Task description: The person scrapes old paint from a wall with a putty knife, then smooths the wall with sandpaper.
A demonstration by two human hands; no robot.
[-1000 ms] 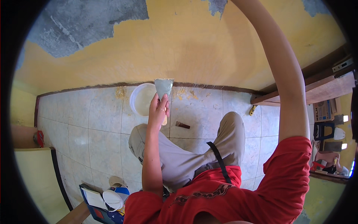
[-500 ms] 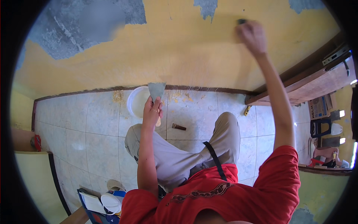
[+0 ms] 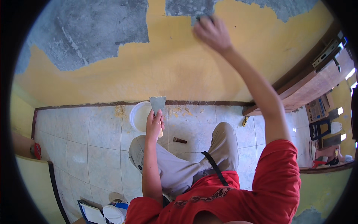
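Note:
My left hand (image 3: pixel 153 126) is wrapped round the wooden handle of a putty knife (image 3: pixel 158 102), its flat grey blade pointing up toward the wall. Beside that blade a white round tub (image 3: pixel 133 116) stands on the floor against the wall. My right hand (image 3: pixel 213 33) is raised to the yellow wall (image 3: pixel 179 71), fingers closed and smeared by motion. Something small and dark seems to be in it, too blurred to name. Just above it, a grey bare patch (image 3: pixel 188 6) breaks the yellow paint; a larger grey patch (image 3: pixel 100 31) spreads to the left.
Yellow paint flakes (image 3: pixel 181 111) lie along the wall's foot. A short brown object (image 3: pixel 179 140) rests on the tiles (image 3: pixel 104 140) before my bent legs. A yellow-handled tool (image 3: pixel 245 121) is near the wooden door (image 3: pixel 294 89). Lower left stands a white container (image 3: pixel 113 213).
My right hand has swept left along the wall, reaching the grey patch's edge. The view has tilted up, showing more wall. My left hand still holds the putty knife.

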